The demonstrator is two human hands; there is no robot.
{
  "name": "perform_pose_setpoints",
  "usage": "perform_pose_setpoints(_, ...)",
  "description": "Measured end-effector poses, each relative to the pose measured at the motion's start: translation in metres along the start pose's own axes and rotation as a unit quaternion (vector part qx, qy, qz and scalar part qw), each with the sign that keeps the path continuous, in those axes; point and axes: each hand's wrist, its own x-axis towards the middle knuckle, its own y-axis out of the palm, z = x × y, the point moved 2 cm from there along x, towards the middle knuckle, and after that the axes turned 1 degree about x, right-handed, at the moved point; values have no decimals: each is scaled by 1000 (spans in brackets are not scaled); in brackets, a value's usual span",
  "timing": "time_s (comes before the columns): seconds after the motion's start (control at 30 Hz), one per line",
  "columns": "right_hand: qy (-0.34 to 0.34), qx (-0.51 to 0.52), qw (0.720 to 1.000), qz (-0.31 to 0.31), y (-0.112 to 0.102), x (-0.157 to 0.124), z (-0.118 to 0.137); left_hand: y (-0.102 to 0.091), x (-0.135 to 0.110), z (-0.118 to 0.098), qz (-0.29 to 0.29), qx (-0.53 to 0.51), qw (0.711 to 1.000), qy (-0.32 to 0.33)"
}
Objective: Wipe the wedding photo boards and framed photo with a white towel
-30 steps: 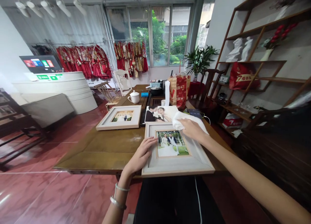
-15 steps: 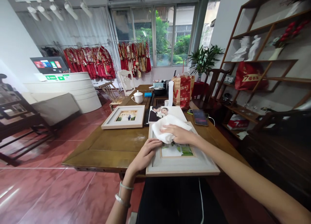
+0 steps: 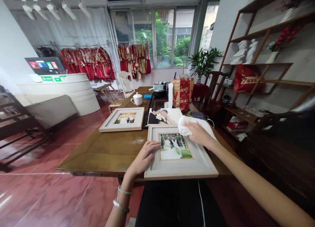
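Note:
A pale picture frame (image 3: 157,168) holding a wedding photo lies flat at the near edge of the wooden table (image 3: 113,148). My left hand (image 3: 144,158) rests on the frame's left border, fingers stretched out flat, pressing it down. My right hand (image 3: 200,134) is closed on a white cloth (image 3: 184,126) and presses it on the frame's top right corner. The photo in the frame's middle is uncovered.
A second framed photo (image 3: 123,119) lies to the left, an unframed print (image 3: 162,116) just behind. A phone (image 3: 198,115) with a cable, a red paper bag (image 3: 182,92), a white teapot (image 3: 137,98) and a tea tray stand farther back. Wooden shelves line the right wall.
My right hand has swept the cloth from over the photo to the frame's top right corner, uncovering the picture. My left hand stays on the left border.

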Motion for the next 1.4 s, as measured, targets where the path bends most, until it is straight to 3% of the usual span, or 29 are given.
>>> perform_pose_setpoints(0.1,-21,15,1000,16,7,7,18,0,1,0,0,0,1000,-1)
perform_pose_setpoints(0.2,-85,65,992,62,8,-9,40,1,2,0,-3,-3,1000,-1)
perform_pose_setpoints(0.37,-139,185,962,144,-16,-82,73,2,2,-2,-21,-1,1000,0)
perform_pose_setpoints(0.53,-161,194,955,159,-39,-138,88,3,2,-1,-25,2,1000,-4)
perform_pose_setpoints(0.67,-178,119,970,119,-30,-131,78,3,0,4,-31,21,999,-16)
perform_pose_setpoints(0.97,-47,-24,998,-45,-1,-34,-4,2,-2,6,-9,17,999,-26)
perform_pose_setpoints(1.1,-26,-17,997,-73,5,-12,-12,2,-1,7,-16,21,999,-28)
perform_pose_setpoints(1.23,-74,27,997,-18,8,-32,9,3,0,7,-23,22,999,-35)
perform_pose_setpoints(1.4,-117,103,986,63,-13,-104,58,3,-1,8,-28,18,999,-27)
